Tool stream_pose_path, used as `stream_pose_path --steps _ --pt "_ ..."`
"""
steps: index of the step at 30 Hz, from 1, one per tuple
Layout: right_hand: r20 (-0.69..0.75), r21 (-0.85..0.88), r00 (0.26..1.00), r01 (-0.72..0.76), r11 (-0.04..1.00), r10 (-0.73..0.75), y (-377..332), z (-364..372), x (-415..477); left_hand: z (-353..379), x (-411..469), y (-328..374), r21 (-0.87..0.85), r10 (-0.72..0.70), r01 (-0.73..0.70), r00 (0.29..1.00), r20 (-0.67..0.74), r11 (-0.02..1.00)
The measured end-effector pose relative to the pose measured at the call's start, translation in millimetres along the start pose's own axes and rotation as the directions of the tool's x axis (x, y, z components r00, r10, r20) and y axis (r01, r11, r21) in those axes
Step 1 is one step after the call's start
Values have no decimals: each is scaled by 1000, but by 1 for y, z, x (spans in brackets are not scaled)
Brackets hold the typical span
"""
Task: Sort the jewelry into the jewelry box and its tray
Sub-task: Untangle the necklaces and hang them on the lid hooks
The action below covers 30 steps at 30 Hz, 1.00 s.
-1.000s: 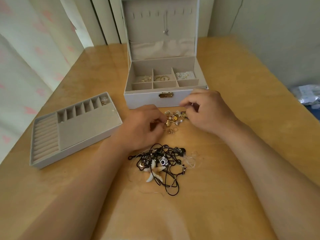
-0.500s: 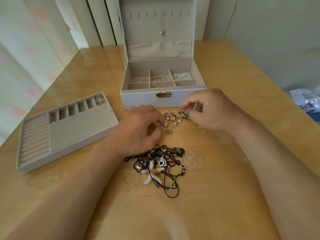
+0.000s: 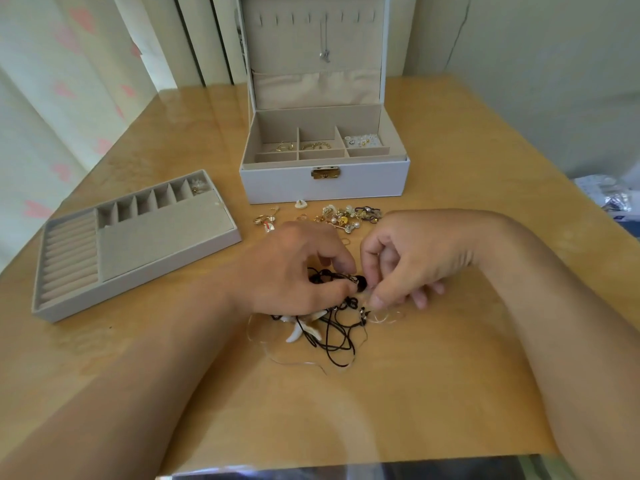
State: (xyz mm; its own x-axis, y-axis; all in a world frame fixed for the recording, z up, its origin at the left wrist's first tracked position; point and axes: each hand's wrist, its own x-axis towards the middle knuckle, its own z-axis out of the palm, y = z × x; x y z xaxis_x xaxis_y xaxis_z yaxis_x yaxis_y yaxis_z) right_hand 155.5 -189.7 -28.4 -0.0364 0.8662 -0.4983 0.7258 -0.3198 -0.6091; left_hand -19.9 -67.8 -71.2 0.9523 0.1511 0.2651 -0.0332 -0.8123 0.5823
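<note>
A white jewelry box (image 3: 367, 183) stands open at the table's middle back, with small gold and pearl pieces in its rear compartments and one pendant hanging in the lid. Its grey tray (image 3: 166, 237) lies to the left; one end cell holds a small piece. A tangle of black cord necklaces (image 3: 332, 337) with white tooth pendants lies in front of me. My left hand (image 3: 291, 271) and my right hand (image 3: 408, 261) both pinch into the top of that tangle. A heap of gold and pearl earrings (image 3: 346, 218) lies between the hands and the box.
The wooden table (image 3: 450, 375) stretches around the work. Curtains hang along the left. Some plastic packets (image 3: 609, 195) lie past the table's right edge. A few loose gold pieces (image 3: 265, 220) sit left of the earring heap.
Both hands have drawn back from the earring heap toward me and now pinch the black cord tangle. The view has tilted down a little.
</note>
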Motion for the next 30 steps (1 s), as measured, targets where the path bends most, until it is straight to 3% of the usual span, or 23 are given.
stream_pose_path --steps 3,7,12,18,22,26,30 --pt "-23 8 1000 5 1000 -5 3 -2 -3 2 1 -1 30 17 -17 1000 10 999" --pt "-164 23 984 77 997 -72 9 -6 -6 0 1 -5 108 0 10 996 -90 994" --pt "-325 251 928 270 929 -182 13 -13 -9 0 2 -7 100 -40 65 973 -228 993" --pt "-465 561 859 474 679 -215 20 -20 -6 2 2 -10 102 -65 99 952 -299 990" --pt "-460 747 848 530 403 -263 16 -22 -7 3 3 -8 35 -92 107 954 -284 994" --pt "-520 791 820 568 228 -238 9 -19 -7 0 4 -2 -248 -161 102 959 -232 963" --pt "-644 759 754 651 16 -133 6 -22 -6 -3 5 2 -525 -160 42 970 -181 850"
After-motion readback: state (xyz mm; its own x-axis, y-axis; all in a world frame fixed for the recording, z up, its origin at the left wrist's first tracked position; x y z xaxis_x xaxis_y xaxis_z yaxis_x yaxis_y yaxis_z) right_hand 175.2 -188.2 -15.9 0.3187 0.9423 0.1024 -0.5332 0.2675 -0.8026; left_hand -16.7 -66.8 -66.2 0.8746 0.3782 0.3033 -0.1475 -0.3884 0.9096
